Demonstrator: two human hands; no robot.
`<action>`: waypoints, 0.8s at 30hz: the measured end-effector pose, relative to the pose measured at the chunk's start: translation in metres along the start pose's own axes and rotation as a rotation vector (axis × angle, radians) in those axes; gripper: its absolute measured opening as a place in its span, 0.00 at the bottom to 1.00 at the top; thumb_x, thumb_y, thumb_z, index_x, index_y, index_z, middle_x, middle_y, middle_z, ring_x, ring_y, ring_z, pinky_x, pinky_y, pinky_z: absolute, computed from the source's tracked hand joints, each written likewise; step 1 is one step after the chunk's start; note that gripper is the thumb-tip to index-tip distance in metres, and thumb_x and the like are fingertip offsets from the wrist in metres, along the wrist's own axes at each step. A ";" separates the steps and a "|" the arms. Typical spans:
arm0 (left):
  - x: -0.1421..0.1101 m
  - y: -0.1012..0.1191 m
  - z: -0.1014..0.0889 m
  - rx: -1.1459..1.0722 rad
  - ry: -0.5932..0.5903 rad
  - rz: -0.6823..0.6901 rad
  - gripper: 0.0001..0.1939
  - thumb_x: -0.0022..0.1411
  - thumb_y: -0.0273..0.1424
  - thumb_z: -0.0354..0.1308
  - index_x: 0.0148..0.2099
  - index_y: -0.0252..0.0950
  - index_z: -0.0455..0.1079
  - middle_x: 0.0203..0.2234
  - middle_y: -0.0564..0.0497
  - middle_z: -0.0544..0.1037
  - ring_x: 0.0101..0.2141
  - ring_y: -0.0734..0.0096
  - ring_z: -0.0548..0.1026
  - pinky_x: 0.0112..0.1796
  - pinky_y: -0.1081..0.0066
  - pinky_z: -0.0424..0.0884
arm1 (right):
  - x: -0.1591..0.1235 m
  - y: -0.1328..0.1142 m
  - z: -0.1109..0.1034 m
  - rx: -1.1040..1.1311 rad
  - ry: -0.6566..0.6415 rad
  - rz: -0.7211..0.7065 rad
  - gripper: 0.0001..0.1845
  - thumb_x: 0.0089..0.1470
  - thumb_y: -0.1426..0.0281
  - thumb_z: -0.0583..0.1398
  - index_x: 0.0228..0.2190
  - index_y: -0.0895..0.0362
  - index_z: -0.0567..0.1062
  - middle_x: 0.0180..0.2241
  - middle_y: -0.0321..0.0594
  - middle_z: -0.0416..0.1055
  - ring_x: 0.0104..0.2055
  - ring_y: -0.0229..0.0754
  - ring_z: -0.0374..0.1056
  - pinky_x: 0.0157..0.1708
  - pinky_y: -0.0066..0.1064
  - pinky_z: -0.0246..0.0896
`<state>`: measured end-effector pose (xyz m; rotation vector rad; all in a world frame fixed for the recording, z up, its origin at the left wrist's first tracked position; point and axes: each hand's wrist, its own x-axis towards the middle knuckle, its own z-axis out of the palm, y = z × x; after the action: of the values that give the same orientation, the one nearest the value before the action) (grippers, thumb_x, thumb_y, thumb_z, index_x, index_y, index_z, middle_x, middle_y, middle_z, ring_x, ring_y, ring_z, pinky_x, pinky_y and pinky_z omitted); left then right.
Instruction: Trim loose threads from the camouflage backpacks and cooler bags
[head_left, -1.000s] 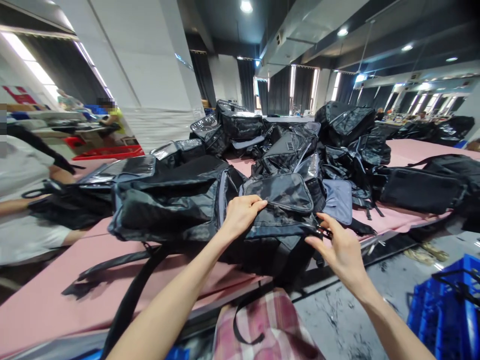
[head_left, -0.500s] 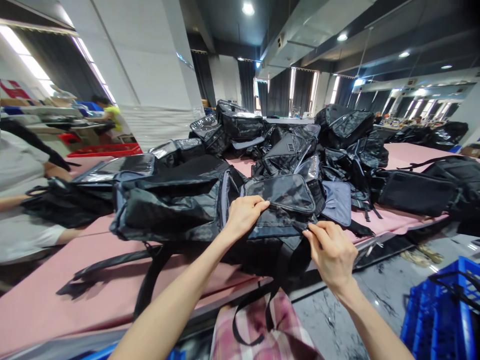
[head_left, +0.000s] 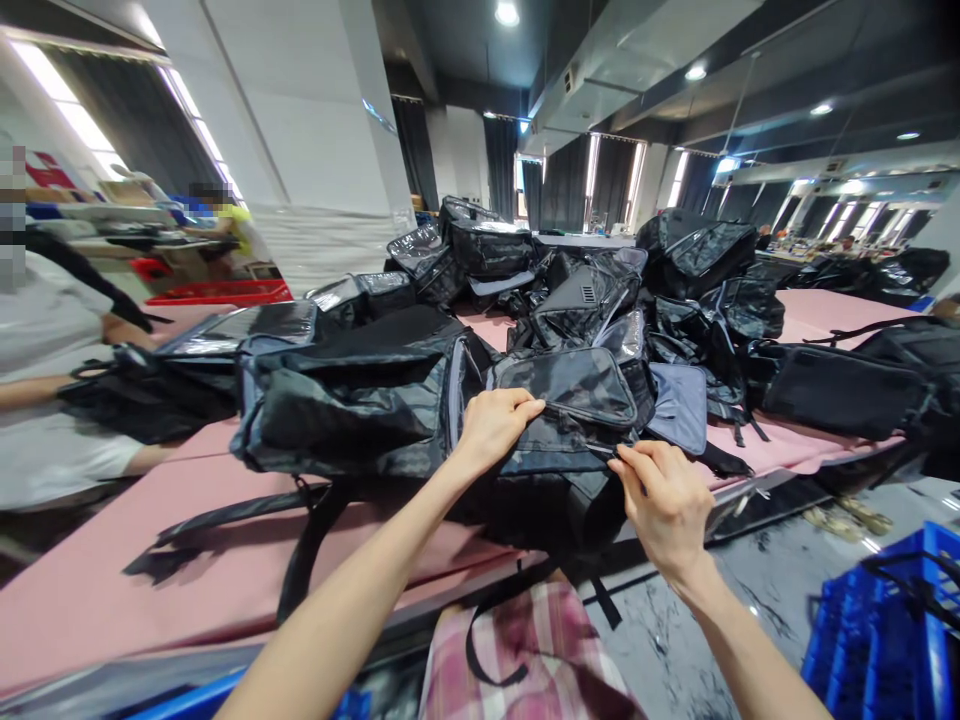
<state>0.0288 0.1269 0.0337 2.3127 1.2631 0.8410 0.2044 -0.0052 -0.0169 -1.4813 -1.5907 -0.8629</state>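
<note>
A black-and-grey camouflage backpack (head_left: 352, 410) lies on its side across the pink-covered table, its main compartment gaping at the left. My left hand (head_left: 495, 425) is closed on the bag beside its front pocket (head_left: 566, 385), thumb pointing right along the pocket's lower edge. Farther right, my right hand (head_left: 667, 495) pinches the bag's edge at the end of a seam with a thin pale line; the exact piece between its fingertips is hidden. Black straps (head_left: 311, 545) hang from the bag's near side, and a looped strap (head_left: 480, 640) rests against plaid fabric (head_left: 536, 640) below.
More dark backpacks (head_left: 577, 300) are heaped behind on the pink table (head_left: 82, 580). At the left a co-worker in white (head_left: 52, 340) handles a black bag (head_left: 142, 400). A blue crate (head_left: 874, 630) stands on the floor at right, a red tray (head_left: 217, 291) farther back.
Both hands keep their places on the backpack. A strap that hung down over the plaid fabric now has its end out to the right. The view has shifted slightly.
</note>
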 end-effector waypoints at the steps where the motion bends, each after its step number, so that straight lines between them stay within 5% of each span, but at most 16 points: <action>1: 0.000 0.000 0.000 0.003 -0.001 -0.002 0.17 0.57 0.40 0.47 0.31 0.37 0.75 0.27 0.51 0.78 0.31 0.66 0.72 0.31 0.72 0.57 | 0.000 0.000 0.001 0.010 0.000 -0.002 0.04 0.52 0.73 0.59 0.33 0.58 0.74 0.28 0.40 0.71 0.31 0.38 0.65 0.31 0.29 0.57; 24: 0.003 -0.002 -0.003 -0.032 -0.016 -0.011 0.16 0.56 0.40 0.49 0.31 0.38 0.76 0.24 0.52 0.77 0.29 0.68 0.71 0.30 0.73 0.57 | 0.007 -0.004 -0.002 0.096 -0.086 0.027 0.05 0.54 0.71 0.58 0.31 0.57 0.74 0.27 0.39 0.69 0.30 0.37 0.64 0.29 0.28 0.57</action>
<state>0.0264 0.1304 0.0354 2.2809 1.2461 0.8317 0.2007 -0.0035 -0.0096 -1.4859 -1.6474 -0.7065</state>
